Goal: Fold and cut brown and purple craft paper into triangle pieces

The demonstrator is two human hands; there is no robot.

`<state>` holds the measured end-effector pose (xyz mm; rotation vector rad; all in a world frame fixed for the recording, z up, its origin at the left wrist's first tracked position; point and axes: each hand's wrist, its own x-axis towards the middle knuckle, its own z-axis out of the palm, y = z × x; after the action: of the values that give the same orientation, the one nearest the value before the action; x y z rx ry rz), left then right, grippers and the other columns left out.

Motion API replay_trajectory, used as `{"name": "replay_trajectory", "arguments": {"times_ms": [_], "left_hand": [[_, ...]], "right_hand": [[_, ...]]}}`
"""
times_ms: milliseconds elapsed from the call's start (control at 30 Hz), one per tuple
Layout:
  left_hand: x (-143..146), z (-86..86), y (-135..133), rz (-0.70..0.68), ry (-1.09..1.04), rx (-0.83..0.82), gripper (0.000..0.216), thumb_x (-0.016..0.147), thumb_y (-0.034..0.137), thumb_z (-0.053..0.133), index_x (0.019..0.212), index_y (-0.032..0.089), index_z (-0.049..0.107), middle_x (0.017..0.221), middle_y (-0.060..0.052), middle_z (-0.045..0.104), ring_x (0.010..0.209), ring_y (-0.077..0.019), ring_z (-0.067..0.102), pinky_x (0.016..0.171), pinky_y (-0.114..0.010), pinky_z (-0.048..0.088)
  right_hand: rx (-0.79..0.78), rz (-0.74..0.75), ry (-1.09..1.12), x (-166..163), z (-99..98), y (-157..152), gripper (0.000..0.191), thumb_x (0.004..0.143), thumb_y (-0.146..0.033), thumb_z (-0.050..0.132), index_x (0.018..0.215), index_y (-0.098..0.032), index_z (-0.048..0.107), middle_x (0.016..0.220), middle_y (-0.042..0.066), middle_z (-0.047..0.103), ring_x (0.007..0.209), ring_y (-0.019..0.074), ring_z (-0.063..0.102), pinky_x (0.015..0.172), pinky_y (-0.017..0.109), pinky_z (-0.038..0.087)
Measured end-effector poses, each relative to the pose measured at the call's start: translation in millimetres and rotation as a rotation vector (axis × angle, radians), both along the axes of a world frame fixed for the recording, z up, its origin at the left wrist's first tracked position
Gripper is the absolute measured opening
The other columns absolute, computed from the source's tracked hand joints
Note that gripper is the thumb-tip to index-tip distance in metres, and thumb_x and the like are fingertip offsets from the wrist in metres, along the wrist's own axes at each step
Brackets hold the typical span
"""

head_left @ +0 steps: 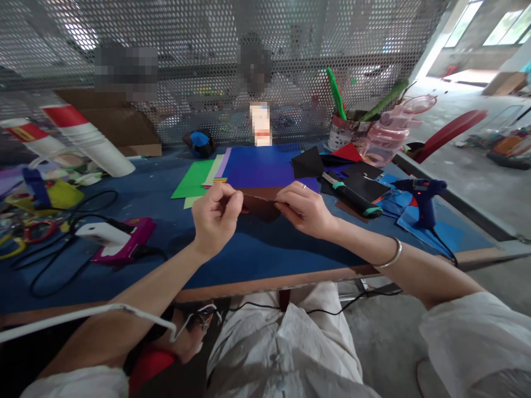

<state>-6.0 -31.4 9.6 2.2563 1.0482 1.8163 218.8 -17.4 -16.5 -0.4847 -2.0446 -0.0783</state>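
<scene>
2 white cup stacks [93, 139], magenta power strip [142, 228], pink bottle [379, 145]

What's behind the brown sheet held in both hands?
Beyond the brown sheet, a blue sheet lies flat. The brown sheet, left hand and right hand cover whatever is directly behind them, so that cannot be seen.

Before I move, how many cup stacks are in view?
2. One cup stack tilts at the far left; the other stack tilts just right of it, in front of the cardboard. Others could be hidden.
</scene>
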Motion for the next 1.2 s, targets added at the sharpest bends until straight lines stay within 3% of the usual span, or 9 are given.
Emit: {"name": "replay_trajectory", "arguments": {"times_ms": [200,300,467,567,667,800,1000,1200], "left_hand": [[-2.2,-1.5,0.7,0.068,0.011,0.006,0.040,0.103,0.042,0.060,0.067,0.025,0.054,0.055,0.005,0.053,0.049,-0.0111,0.049,0.049,-0.028,0.042],[-4.4,-0.7,1.5,0.063,0.023,0.029,0.043,0.107,0.038,0.054,0.066,0.024,0.058,0.057,0.003,0.058,0.053,-0.0115,0.055,0.052,-0.028,0.045],[-6.2,-2.8,1.8,-0.152,-0.043,0.018,0.041,0.112,0.040,0.046,0.085,0.023,0.072,0.075,0.001,0.073,0.061,-0.0114,0.069,0.056,-0.024,0.056],[-5.6,-3.8,-2.0,-0.282,0.016,-0.036,0.017,0.103,0.037,0.068,0.112,0.023,0.072,0.094,-0.001,0.079,0.074,-0.0142,0.077,0.060,-0.023,0.062],[-5.6,-1.2,-5.0,-0.221,0.184,0.129,0.028,0.090,0.020,0.084,0.115,0.022,0.072,0.101,-0.002,0.080,0.088,-0.0163,0.079,0.072,-0.023,0.064],[-8.9,3.3,-2.8,-0.102,0.376,0.389,0.016,0.091,0.012,0.080,0.104,0.019,0.073,0.099,-0.003,0.081,0.089,-0.0163,0.078,0.085,-0.026,0.062],[-11.4,6.0,0.6,0.001,0.521,0.521,0.014,0.092,0.014,0.079,0.103,0.019,0.073,0.095,-0.006,0.081,0.082,-0.0193,0.074,0.078,-0.032,0.060],[-6.5,7.1,-2.8,0.032,0.549,0.521,0.013,0.090,0.015,0.081,0.096,0.023,0.072,0.088,0.001,0.083,0.079,-0.0207,0.070,0.080,-0.039,0.053]], "right_hand": [[0.030,0.014,0.004,-1.2,0.7,-2.4,0.016,0.106,-0.016,0.054,0.097,-0.021,0.065,0.090,0.007,0.074,0.084,0.0182,0.066,0.074,0.034,0.053],[0.066,0.024,0.013,-1.6,1.3,-3.2,0.014,0.105,-0.013,0.056,0.097,-0.020,0.064,0.091,0.007,0.075,0.084,0.0178,0.067,0.074,0.033,0.053],[0.077,0.002,0.016,1.0,0.6,-0.6,0.013,0.105,-0.013,0.055,0.098,-0.019,0.064,0.090,0.007,0.075,0.084,0.0179,0.067,0.074,0.032,0.053],[0.116,-0.017,0.011,3.0,0.7,0.4,0.011,0.104,-0.012,0.057,0.098,-0.017,0.064,0.091,0.009,0.075,0.084,0.0185,0.066,0.075,0.033,0.054],[0.189,-0.039,-0.031,4.7,2.4,-0.8,0.008,0.103,-0.011,0.059,0.100,-0.016,0.065,0.094,0.010,0.076,0.086,0.0192,0.065,0.078,0.033,0.056],[0.293,-0.080,-0.134,8.7,5.9,-3.0,0.010,0.104,-0.013,0.058,0.105,-0.015,0.068,0.099,0.011,0.077,0.091,0.0203,0.066,0.080,0.034,0.057],[0.455,-0.148,-0.204,13.3,9.8,-2.7,0.012,0.104,-0.013,0.058,0.105,-0.013,0.069,0.097,0.010,0.078,0.091,0.0209,0.067,0.078,0.034,0.056],[0.445,-0.179,-0.188,6.8,9.6,-8.5,0.010,0.102,-0.016,0.065,0.110,-0.013,0.070,0.103,0.009,0.080,0.097,0.0202,0.069,0.085,0.034,0.055]]}}
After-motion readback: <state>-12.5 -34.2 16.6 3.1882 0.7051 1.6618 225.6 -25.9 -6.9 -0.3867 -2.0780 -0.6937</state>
